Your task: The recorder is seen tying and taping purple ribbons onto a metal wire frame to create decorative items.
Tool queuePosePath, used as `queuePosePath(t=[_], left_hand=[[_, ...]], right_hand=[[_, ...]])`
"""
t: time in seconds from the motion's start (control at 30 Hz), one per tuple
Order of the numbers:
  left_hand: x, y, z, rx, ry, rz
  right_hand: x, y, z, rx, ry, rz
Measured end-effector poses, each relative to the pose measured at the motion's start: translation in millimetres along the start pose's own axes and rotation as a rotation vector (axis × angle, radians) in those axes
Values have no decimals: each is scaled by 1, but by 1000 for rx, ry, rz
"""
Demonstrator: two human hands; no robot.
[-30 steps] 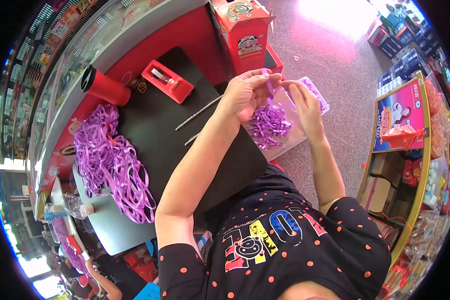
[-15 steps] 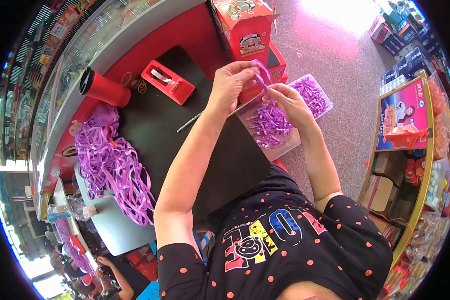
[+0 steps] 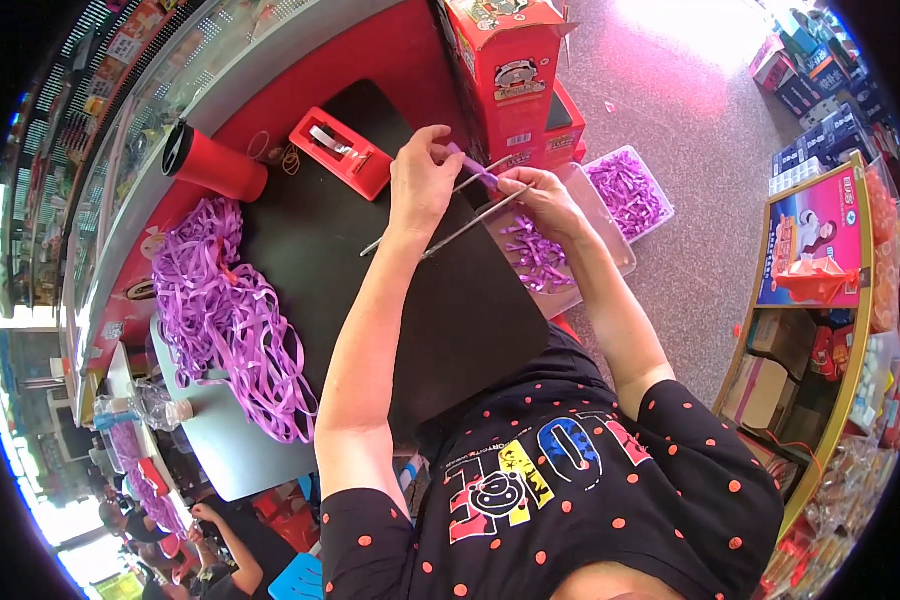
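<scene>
My left hand (image 3: 420,180) and my right hand (image 3: 542,200) meet over the far edge of a black table top (image 3: 370,260). Between their fingertips they pinch a short purple ribbon piece (image 3: 473,170). Two thin metal rods (image 3: 440,225) lie slanted on the black surface just under the hands. A clear plastic tray (image 3: 610,245) with cut purple ribbon pieces sits below my right hand. A second clear tray (image 3: 632,190) full of purple pieces lies beyond it on the floor.
A big heap of long purple ribbon (image 3: 225,310) covers the left of the table. A red tape dispenser (image 3: 342,150) and a red cylinder cup (image 3: 210,165) stand at the back. A red carton (image 3: 510,70) is at the far edge; shelves (image 3: 820,300) with goods are on the right.
Both hands have lifted from the tray of purple pieces and moved left, over the black table edge, still pinching a ribbon piece between them.
</scene>
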State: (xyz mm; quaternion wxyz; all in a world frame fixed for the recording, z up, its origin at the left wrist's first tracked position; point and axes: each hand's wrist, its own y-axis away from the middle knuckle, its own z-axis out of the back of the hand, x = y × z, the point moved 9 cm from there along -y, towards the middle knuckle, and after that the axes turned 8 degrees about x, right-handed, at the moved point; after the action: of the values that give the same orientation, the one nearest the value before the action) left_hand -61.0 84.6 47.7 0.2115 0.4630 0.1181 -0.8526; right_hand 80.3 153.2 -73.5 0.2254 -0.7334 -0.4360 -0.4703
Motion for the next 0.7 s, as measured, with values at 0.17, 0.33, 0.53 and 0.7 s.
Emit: queuePosePath(t=[0.17,0.33,0.53,0.7], left_hand=[[-10,22,10,-198,-299,-307],[-25,33,-8,-110,-269,-380],[-16,32,-13,-166,-389,-346],[-9,32,-16,-160,-321,-320]], right_hand=[[-14,-2,-7,-30,-102,27],[-19,-2,-6,-47,-124,40],[-16,-2,-15,-49,-99,50],[-11,2,-7,-10,12,38]])
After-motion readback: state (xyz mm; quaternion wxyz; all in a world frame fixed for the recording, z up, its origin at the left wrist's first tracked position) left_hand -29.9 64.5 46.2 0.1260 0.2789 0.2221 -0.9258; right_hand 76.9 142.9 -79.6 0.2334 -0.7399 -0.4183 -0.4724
